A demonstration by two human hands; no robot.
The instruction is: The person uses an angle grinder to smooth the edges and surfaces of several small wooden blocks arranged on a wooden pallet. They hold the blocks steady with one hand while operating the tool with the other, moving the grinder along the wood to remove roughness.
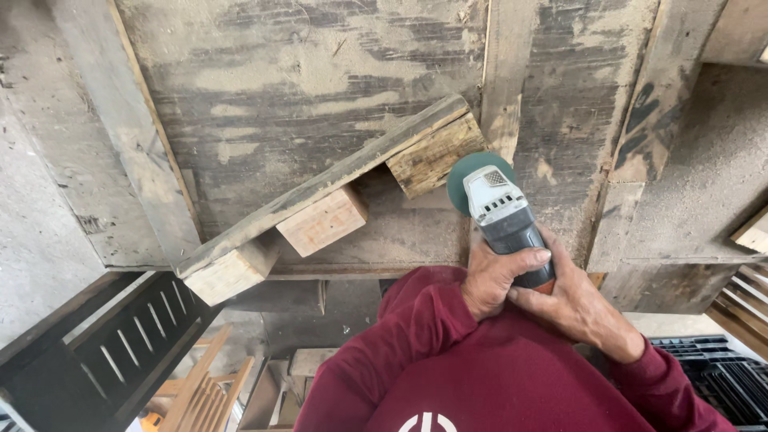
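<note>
Gripping the grinder (506, 224) by its body, both hands close fully round it, left hand (494, 276) beside right hand (572, 300), seemingly for steadiness; its green disc (468, 180) sits just right of the wooden frame (328, 200); that frame lies slantwise on the workbench (304, 72), blocks underneath.

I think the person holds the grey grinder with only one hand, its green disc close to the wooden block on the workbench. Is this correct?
Not quite. In the head view both hands grip the grey grinder: the left hand and the right hand wrap its body. The rest holds: its green disc sits close to the wooden block on the workbench.
</note>
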